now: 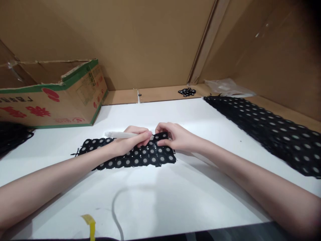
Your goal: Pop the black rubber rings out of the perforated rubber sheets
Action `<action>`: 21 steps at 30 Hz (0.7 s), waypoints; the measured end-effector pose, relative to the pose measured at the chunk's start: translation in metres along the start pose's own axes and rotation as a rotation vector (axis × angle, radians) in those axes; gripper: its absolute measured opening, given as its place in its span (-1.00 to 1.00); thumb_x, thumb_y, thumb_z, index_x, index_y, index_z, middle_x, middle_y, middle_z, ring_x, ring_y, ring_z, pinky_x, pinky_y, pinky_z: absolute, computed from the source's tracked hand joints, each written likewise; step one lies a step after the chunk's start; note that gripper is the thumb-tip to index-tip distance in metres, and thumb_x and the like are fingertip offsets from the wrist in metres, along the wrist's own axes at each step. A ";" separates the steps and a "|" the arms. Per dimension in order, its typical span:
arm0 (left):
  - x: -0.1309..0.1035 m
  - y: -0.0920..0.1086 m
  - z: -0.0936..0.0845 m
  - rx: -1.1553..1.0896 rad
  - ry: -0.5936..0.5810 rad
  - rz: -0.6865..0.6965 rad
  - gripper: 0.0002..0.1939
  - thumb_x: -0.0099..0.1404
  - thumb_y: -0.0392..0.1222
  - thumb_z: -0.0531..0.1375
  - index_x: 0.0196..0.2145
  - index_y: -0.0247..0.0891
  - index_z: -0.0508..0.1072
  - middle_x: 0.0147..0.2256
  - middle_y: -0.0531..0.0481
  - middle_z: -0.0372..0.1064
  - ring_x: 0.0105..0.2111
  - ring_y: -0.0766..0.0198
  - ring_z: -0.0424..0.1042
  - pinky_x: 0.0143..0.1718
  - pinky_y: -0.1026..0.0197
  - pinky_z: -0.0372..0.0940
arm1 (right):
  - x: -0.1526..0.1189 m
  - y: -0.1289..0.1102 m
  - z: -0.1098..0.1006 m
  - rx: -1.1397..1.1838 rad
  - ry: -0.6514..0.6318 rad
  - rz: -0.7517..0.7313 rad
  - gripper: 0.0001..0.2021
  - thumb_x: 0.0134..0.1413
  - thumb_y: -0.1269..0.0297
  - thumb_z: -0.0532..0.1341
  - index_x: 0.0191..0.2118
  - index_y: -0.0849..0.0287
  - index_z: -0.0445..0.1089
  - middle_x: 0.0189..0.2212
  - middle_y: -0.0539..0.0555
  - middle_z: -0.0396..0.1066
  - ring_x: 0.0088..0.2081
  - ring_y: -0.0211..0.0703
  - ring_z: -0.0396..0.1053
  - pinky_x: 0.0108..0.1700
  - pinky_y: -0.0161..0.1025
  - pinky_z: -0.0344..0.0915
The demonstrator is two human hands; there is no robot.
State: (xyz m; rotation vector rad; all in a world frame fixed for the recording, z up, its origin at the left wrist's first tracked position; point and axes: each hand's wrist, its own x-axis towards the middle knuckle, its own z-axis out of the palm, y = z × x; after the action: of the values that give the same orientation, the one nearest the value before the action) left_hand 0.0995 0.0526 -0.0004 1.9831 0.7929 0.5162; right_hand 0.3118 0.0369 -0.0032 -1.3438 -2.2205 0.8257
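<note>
A flat black strip patterned with pale round dots (136,161) lies mid-table on the white tabletop (160,201), its long axis running left to right. The left hand (136,137) grips a slim white pen-shaped tool (120,135), blunt end leftward, and its forearm covers part of the strip. Just beside it, the right hand (173,135) pinches the strip's far right corner. A black dotted sheet (273,130) slants along the right, near a clear plastic bag (228,87). Back left stands an open brown cardboard box with green edges (82,97), contents hidden.
</note>
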 end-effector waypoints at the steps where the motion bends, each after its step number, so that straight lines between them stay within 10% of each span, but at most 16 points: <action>1: -0.002 -0.001 0.000 -0.047 0.027 -0.002 -0.56 0.39 -0.02 -0.01 -0.58 -0.30 0.28 -0.61 0.12 0.14 -0.55 0.41 0.11 -0.47 0.30 0.03 | -0.001 -0.001 -0.001 0.006 -0.011 0.021 -0.84 -0.09 0.38 0.24 -0.32 0.15 0.29 -0.35 0.03 0.39 -0.32 -0.16 0.30 -0.29 -0.26 0.17; 21: -0.010 0.016 0.007 0.069 -0.048 0.009 -0.55 0.41 -0.08 -0.06 -0.60 -0.31 0.24 -0.60 0.10 0.18 -0.53 0.40 0.18 -0.42 0.32 0.10 | -0.002 -0.008 0.000 -0.036 -0.035 0.070 -0.83 -0.14 0.44 0.19 -0.53 0.15 0.13 -0.55 -0.04 0.21 -0.47 -0.25 0.16 -0.43 -0.31 0.05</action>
State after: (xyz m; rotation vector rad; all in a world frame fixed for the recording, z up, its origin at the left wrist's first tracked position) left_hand 0.1024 0.0355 0.0100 2.0551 0.7819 0.4501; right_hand 0.3074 0.0327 0.0023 -1.4425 -2.2364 0.8441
